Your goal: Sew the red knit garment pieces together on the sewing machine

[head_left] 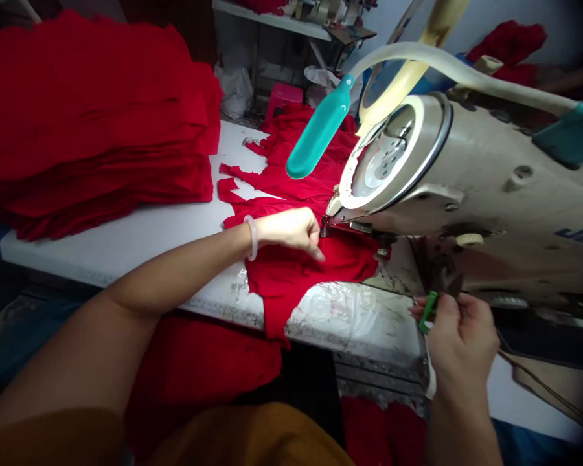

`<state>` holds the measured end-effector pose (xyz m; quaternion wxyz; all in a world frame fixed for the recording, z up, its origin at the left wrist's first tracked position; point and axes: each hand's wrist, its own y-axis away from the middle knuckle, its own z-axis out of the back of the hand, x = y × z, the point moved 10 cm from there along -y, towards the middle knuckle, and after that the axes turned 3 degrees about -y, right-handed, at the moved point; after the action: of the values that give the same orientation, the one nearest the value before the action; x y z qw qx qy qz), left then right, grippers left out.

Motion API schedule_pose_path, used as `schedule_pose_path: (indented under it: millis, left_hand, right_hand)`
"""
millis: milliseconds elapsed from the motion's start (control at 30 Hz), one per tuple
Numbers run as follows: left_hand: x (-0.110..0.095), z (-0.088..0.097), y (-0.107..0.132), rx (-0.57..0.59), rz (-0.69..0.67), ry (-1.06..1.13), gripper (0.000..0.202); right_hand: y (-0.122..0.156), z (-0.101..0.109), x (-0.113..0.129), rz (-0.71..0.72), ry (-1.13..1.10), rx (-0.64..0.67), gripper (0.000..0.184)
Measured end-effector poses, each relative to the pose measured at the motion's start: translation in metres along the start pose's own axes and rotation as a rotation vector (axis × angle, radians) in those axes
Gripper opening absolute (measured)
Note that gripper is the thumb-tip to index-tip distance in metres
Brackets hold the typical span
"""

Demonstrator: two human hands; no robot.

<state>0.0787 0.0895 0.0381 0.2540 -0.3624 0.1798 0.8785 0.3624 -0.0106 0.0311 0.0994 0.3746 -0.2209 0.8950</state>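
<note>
While our left hand (pixel 289 233) bears down with curled fingers on the red cloth (pixel 301 278) just beside the sewing machine's (pixel 408 175) presser foot (pixel 326 226), our right hand (pixel 459 343) clamps green-handled snips (pixel 428 312) near the machine. We cannot tell whether the left fingers pinch the cloth. It lies spread on the white table (pixel 126 249), with a tall red stack (pixel 87 123) nearby.
</note>
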Motion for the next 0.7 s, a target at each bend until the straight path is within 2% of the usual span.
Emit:
schedule_pose_path:
  millis: [33, 100, 233, 300, 333, 433, 533, 600, 700]
  left_hand:
    - [-0.008, -0.012, 0.011, 0.069, -0.034, 0.015, 0.026]
    - [-0.023, -0.030, 0.033, 0.072, -0.091, 0.008, 0.022]
    - [-0.045, -0.065, 0.070, -0.030, -0.147, -0.146, 0.019]
    - [-0.054, -0.075, 0.087, -0.111, -0.210, -0.337, 0.021]
    - [-0.060, -0.075, 0.097, -0.183, -0.267, -0.454, 0.023]
    - [-0.087, -0.071, 0.134, -0.408, -0.567, -0.694, 0.021]
    - [-0.105, -0.072, 0.157, -0.451, -0.844, -0.715, 0.018]
    - [-0.111, -0.071, 0.152, -0.442, -0.903, -0.708, 0.023]
    - [-0.107, -0.068, 0.118, -0.395, -0.820, -0.658, 0.030]
  right_hand:
    - [0.009, -0.002, 0.001, -0.101, -0.227, 0.002, 0.028]
    - [0.029, -0.029, 0.011, -0.286, -0.601, 0.084, 0.034]
    - [0.060, -0.114, 0.059, -0.537, -0.880, 0.531, 0.043]
    - [0.067, -0.138, 0.079, -0.613, -1.011, 0.722, 0.042]
    - [0.068, -0.142, 0.083, -0.636, -1.068, 0.776, 0.039]
    - [0.066, -0.131, 0.072, -0.661, -1.111, 0.745, 0.034]
    - [0.076, -0.111, 0.050, -0.637, -0.987, 0.699, 0.037]
    - [0.086, -0.100, 0.041, -0.597, -0.885, 0.709, 0.039]
    - [0.092, -0.081, 0.042, -0.447, -0.726, 0.737, 0.038]
